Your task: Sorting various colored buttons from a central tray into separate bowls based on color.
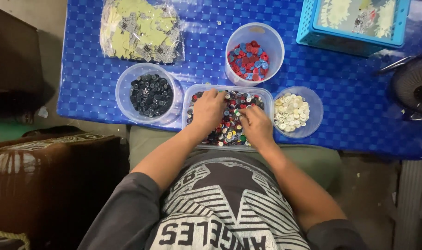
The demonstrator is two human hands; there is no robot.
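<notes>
Between three sorted tubs, both my hands, left hand (208, 109) and right hand (256, 125), rest with fingers spread in the tray of mixed buttons (230, 121). Dark buttons (151, 94) at nine o'clock, red-blue (249, 60) at twelve, white (291, 111) at three; plenty remains unsorted, I judge.

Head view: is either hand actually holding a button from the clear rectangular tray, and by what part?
Cannot be told. The left hand and right hand both rest palm-down on the mixed coloured buttons in the clear rectangular plastic tray; their fingertips are hidden.
</notes>
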